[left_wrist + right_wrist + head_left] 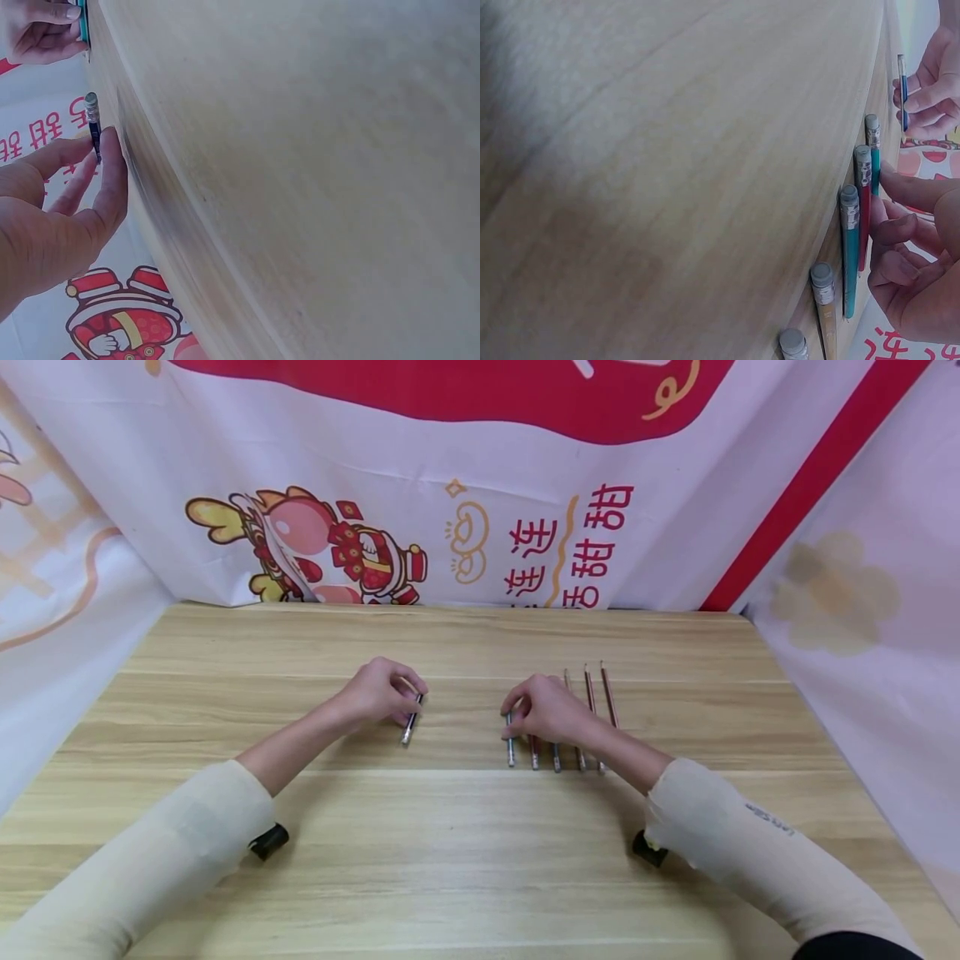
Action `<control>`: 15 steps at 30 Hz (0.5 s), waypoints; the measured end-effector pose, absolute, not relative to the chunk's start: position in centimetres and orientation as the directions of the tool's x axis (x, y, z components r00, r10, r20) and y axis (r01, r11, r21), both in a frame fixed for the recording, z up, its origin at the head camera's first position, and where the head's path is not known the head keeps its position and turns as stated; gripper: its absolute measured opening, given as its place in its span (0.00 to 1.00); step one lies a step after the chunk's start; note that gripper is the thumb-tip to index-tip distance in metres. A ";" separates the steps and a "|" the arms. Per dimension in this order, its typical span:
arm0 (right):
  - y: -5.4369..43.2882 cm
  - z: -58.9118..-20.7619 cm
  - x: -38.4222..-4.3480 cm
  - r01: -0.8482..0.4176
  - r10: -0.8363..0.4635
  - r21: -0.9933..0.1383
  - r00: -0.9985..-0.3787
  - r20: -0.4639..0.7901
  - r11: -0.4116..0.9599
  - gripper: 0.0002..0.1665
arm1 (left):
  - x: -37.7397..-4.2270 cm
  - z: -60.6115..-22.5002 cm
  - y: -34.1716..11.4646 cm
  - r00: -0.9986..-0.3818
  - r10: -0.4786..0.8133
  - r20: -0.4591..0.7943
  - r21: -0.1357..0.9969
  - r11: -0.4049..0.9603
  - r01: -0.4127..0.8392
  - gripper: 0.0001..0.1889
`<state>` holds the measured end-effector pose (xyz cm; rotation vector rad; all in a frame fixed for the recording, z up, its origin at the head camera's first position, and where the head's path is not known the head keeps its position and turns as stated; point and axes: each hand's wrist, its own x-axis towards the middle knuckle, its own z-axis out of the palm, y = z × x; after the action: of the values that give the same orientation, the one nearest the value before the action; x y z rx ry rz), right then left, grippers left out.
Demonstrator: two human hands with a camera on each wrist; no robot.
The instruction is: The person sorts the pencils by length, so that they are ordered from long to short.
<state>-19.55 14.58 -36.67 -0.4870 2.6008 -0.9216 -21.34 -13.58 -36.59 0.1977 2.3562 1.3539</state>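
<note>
In the head view my left hand (377, 690) pinches a dark pencil (409, 727) between thumb and fingers, left of the table's middle. Its eraser end points toward me; the left wrist view shows the metal band and grey eraser (91, 105) sticking out past the fingertips. Across a gap to the right, my right hand (553, 708) has thumb and fingers on a teal pencil (512, 752), the leftmost of a row. Beside it lie a red pencil (863, 202), another teal pencil (850, 255) and a tan one (826, 315), partly hidden under that hand.
More pencils, including a reddish-brown one (608, 693), lie at the row's right end, beneath my right wrist. The wooden table (450, 860) meets a printed cloth (480, 460) at its back edge. Cloth also hangs along both sides.
</note>
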 end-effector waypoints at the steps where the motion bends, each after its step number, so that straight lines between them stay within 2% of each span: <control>1: 14.6 -36.6 -19.5 -0.203 -0.423 -0.651 -0.884 -0.199 0.731 0.15 | -21.3 -36.6 -13.5 -0.904 0.321 -0.283 0.855 0.511 -0.087 0.14; 15: 14.6 -36.4 -19.3 -0.180 -0.412 -0.662 -0.887 -0.210 0.727 0.14 | -21.1 -36.5 -12.3 -0.871 0.366 -0.328 0.884 0.444 -0.146 0.20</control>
<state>-19.27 14.56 -36.42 -0.4598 2.5875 -0.9409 -21.09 -12.35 -36.48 0.1845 2.2211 1.4268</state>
